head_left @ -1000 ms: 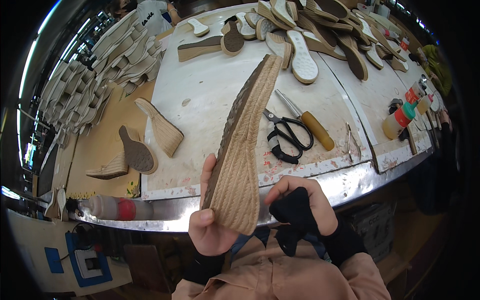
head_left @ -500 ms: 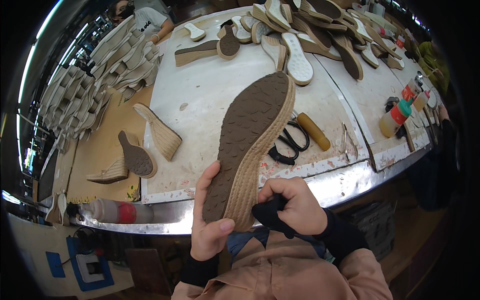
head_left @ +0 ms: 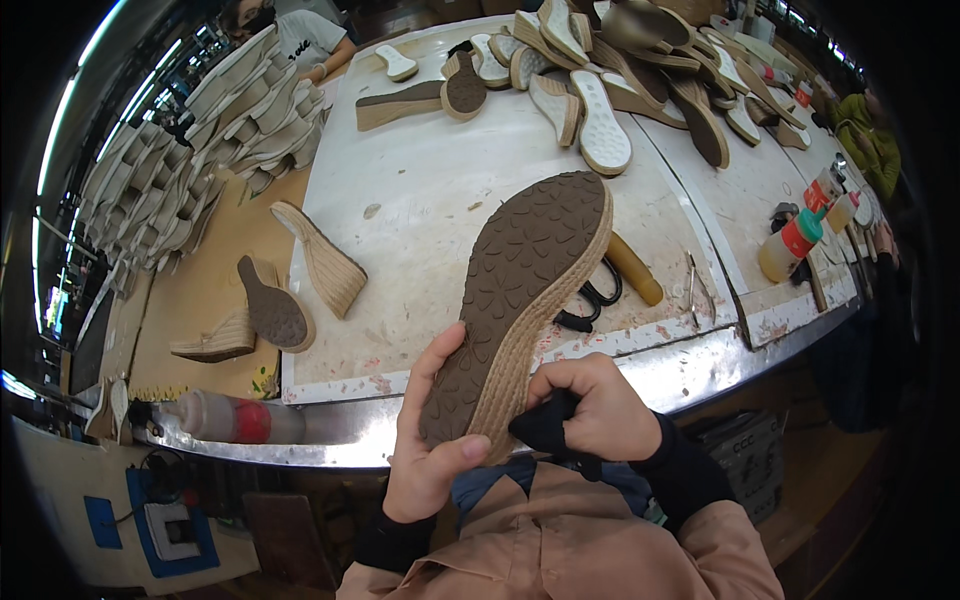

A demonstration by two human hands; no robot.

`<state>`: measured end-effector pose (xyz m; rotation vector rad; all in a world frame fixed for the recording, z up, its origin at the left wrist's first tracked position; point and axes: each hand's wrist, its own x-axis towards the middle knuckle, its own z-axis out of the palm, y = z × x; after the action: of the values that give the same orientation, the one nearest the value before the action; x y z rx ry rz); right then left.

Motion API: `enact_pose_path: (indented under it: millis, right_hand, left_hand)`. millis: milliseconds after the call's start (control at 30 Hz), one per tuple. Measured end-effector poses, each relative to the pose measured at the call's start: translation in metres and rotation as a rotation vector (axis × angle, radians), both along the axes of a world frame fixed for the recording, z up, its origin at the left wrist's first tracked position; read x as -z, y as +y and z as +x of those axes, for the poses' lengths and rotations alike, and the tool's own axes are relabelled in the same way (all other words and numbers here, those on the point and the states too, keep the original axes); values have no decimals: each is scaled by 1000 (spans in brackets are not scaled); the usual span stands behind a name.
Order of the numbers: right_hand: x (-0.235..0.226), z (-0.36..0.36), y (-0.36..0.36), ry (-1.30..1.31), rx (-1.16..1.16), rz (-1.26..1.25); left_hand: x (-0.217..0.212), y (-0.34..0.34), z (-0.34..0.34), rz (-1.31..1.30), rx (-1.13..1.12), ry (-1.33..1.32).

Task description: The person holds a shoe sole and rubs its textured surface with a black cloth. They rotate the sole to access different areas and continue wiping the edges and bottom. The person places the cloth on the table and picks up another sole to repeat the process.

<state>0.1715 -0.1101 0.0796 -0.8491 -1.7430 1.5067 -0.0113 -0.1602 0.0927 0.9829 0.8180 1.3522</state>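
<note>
My left hand [head_left: 432,440] grips a wedge shoe sole [head_left: 522,262] near its heel end, thumb on the braided side and fingers round the far edge. The sole is tilted, its brown patterned underside facing me and its toe pointing away. A black cloth [head_left: 548,424] is bunched in my right hand [head_left: 602,410], closed and pressed against the rope-wrapped side near the heel. Behind the sole, black-handled scissors [head_left: 597,300] lie partly hidden on the table beside a yellow-brown cylindrical handle [head_left: 634,270].
Several more wedge soles [head_left: 605,125] are heaped at the back. Others [head_left: 325,262] lie on the left, near stacked pale soles [head_left: 150,200]. A bottle [head_left: 240,418] lies along the metal table edge. A green-capped bottle [head_left: 790,246] and tweezers [head_left: 697,290] are at right. One person [head_left: 310,45] sits across.
The sole has shifted a little to the right and its toe has come lower and nearer, showing more of the underside. Both hands keep their holds.
</note>
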Motion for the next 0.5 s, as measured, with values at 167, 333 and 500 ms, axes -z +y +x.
enact_pose_path:
  millis: [167,333,500]
  right_hand:
    - [0,2,1,15,10,-8]
    - [-1,5,4,-35,-18,29]
    - [12,9,8,21,-14,-47]
  left_hand:
    - [3,3,2,11,-7,-10]
    - [7,1,6,3,-25,49]
    - [6,7,3,-81,-15,-76]
